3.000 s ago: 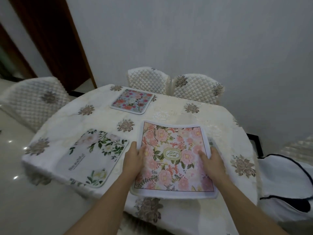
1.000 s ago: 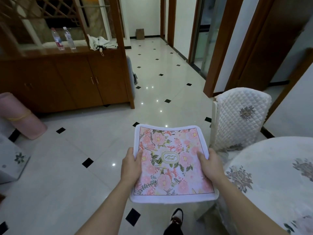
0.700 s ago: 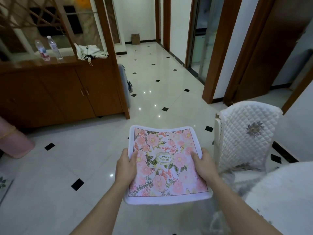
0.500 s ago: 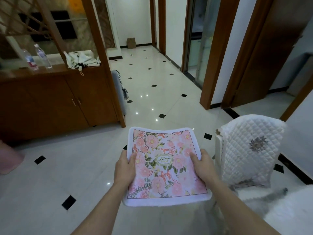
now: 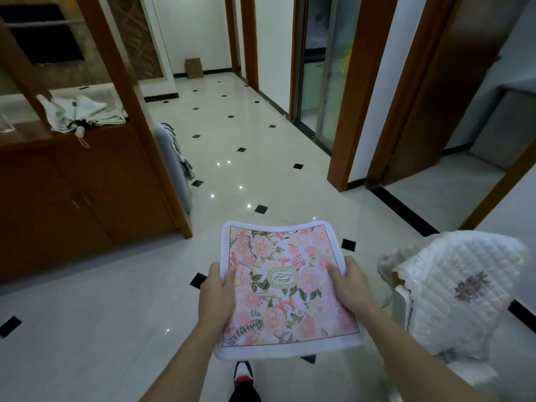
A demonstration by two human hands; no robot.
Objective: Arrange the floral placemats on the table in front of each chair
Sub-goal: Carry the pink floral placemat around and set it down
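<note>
A square pink floral fabric placemat with a white border is held flat in the air above the glossy white tiled floor, just left of a white quilted-cover chair. The left hand grips its left edge and the right hand its right edge, fingers clamped on the cloth. A folded white umbrella lies on top of the brown wooden cabinet, whose doors are closed.
</note>
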